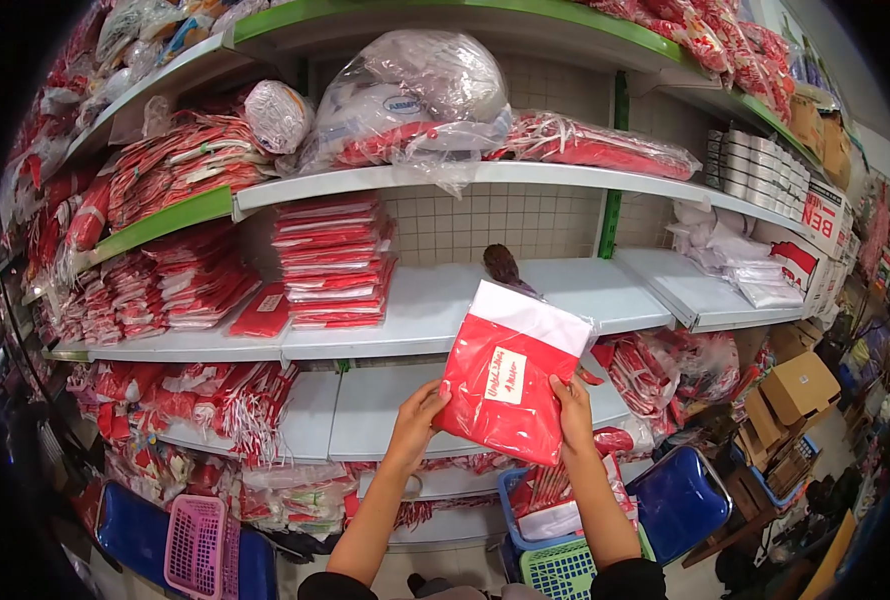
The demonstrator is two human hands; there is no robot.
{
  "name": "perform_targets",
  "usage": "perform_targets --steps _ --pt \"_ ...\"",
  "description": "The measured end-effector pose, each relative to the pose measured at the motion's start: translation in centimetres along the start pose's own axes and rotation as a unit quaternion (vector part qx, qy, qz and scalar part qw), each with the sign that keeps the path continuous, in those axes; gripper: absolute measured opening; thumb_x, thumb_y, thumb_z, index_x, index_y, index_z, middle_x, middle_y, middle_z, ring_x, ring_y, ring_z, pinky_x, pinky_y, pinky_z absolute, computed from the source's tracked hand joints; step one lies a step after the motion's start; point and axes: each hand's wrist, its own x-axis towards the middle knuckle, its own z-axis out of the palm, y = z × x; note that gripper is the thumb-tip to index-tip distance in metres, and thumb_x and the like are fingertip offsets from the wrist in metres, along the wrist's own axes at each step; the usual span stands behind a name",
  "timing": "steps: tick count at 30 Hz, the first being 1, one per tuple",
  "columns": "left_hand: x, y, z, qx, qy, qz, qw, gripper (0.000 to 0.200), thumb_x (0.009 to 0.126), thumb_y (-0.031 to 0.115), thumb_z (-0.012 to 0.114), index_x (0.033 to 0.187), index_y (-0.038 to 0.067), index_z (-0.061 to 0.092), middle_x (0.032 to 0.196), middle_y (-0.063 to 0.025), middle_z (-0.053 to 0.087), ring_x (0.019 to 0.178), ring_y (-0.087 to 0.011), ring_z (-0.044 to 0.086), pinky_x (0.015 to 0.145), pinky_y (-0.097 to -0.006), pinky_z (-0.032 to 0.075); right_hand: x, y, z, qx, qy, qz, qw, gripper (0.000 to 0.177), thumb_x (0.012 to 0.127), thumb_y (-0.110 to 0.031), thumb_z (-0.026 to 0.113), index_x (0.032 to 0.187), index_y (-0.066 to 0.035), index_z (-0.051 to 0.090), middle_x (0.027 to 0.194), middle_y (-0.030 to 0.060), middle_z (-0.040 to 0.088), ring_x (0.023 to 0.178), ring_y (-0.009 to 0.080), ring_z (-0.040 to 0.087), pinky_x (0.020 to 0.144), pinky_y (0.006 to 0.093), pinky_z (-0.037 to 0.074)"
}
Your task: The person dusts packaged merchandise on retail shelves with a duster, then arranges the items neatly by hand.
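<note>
Head view, near, toward shelves (525,300)

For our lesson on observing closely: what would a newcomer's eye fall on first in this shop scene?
First, the flat red-and-white plastic-wrapped packet with a handwritten white label, held up at centre between the left hand and right hand. Left of it, a tall stack of similar red-and-white packets sits on the middle white shelf, and a pink plastic basket stands at lower left.

1. The packet (510,375) sits between the left hand (420,410) and the right hand (573,405), before the middle shelf (435,310).
2. A stack (333,262) lies on that shelf, left of the packet.
3. A basket (560,570) stands below the right hand.
</note>
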Motion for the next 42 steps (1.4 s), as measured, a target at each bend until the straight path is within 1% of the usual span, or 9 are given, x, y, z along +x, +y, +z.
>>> perform_targets --steps 12,20,23,26,29,32,36,37,42 --pt "0.4 7.9 -5.7 -0.028 -0.023 0.114 0.993 0.055 0.083 0.007 0.064 0.132 -0.001 0.039 0.103 -0.0104 0.061 0.092 -0.0175 0.062 0.082 -0.0319 0.053 7.1 2.8 6.7 0.079 -0.078 0.088 0.99 0.023 0.089 -0.013 0.055 0.108 0.0 0.055 0.101 0.0092 0.064 0.088 0.0152 0.063 0.077 0.0287 0.051" --pt "4.0 16.1 -9.4 -0.021 -0.019 0.251 0.967 0.055 0.085 0.009 0.061 0.134 0.004 0.037 0.111 -0.008 0.058 0.094 -0.0165 0.061 0.079 -0.0302 0.054 17.6 3.6 16.6 0.089 -0.168 0.112 0.975 0.025 0.089 -0.016 0.054 0.107 0.001 0.054 0.101 0.0117 0.063 0.09 0.0183 0.063 0.081 0.0317 0.051" --pt "6.2 18.3 -10.6 -0.054 0.005 0.291 0.955 0.045 0.088 0.01 0.057 0.129 0.003 0.041 0.107 -0.0075 0.059 0.094 -0.0171 0.061 0.08 -0.0299 0.053 19.2 0.9 22.0 0.092 -0.171 0.192 0.962 0.026 0.09 -0.018 0.052 0.108 0.0 0.052 0.102 0.0126 0.062 0.091 0.021 0.063 0.084 0.0333 0.052" --pt "8.3 20.5 -12.0 -0.075 0.031 0.32 0.944 0.037 0.089 0.007 0.054 0.124 0.001 0.044 0.104 -0.0089 0.058 0.098 -0.0191 0.06 0.083 -0.0298 0.053 23.7 1.4 25.5 0.244 -0.326 0.184 0.895 0.032 0.093 -0.018 0.047 0.119 0.001 0.046 0.114 0.0154 0.056 0.099 0.0261 0.058 0.088 0.0372 0.05" --pt "10.3 22.0 -13.7 -0.102 0.054 0.345 0.931 0.038 0.089 0.005 0.054 0.123 -0.005 0.043 0.111 -0.0149 0.054 0.104 -0.0232 0.058 0.089 -0.0313 0.051 24.4 0.8 28.4 0.299 -0.253 0.197 0.899 0.032 0.095 -0.018 0.042 0.121 0.001 0.043 0.119 0.0148 0.05 0.108 0.029 0.052 0.097 0.0416 0.045" --pt "11.7 22.6 -14.8 -0.119 0.036 0.34 0.932 0.043 0.089 0.004 0.053 0.127 -0.009 0.039 0.117 -0.0164 0.05 0.108 -0.0252 0.056 0.092 -0.0328 0.05 22.9 2.2 29.3 0.247 -0.208 0.045 0.945 0.035 0.096 -0.02 0.041 0.123 0.003 0.041 0.119 0.0142 0.048 0.109 0.0309 0.049 0.104 0.0452 0.039" --pt "12.4 22.0 -14.7 -0.115 0.026 0.331 0.936 0.049 0.087 0.001 0.054 0.13 -0.011 0.033 0.126 -0.0194 0.042 0.114 -0.0274 0.052 0.095 -0.0343 0.048 19.8 4.3 29.1 0.116 -0.246 -0.131 0.953 0.048 0.088 -0.014 0.057 0.126 0.008 0.037 0.111 0.0141 0.051 0.101 0.0214 0.054 0.093 0.0322 0.042" --pt "12.6 21.9 -14.7 -0.13 0.039 0.339 0.931 0.049 0.087 -0.001 0.054 0.13 -0.011 0.033 0.13 -0.0204 0.038 0.115 -0.0285 0.05 0.095 -0.0352 0.048 19.0 4.6 28.8 -0.017 -0.216 -0.166 0.962 0.06 0.083 -0.014 0.065 0.129 0.01 0.034 0.106 0.01 0.054 0.096 0.0177 0.056 0.086 0.0285 0.042" --pt "13.5 22.2 -15.6 -0.136 0.023 0.37 0.919 0.052 0.086 -0.002 0.053 0.132 -0.011 0.03 0.132 -0.0194 0.036 0.12 -0.0301 0.046 0.098 -0.0372 0.046 21.8 7.0 29.3 -0.187 -0.132 -0.284 0.931 0.065 0.077 -0.024 0.072 0.123 0.01 0.042 0.106 0.0165 0.056 0.094 0.0233 0.056 0.084 0.032 0.042"
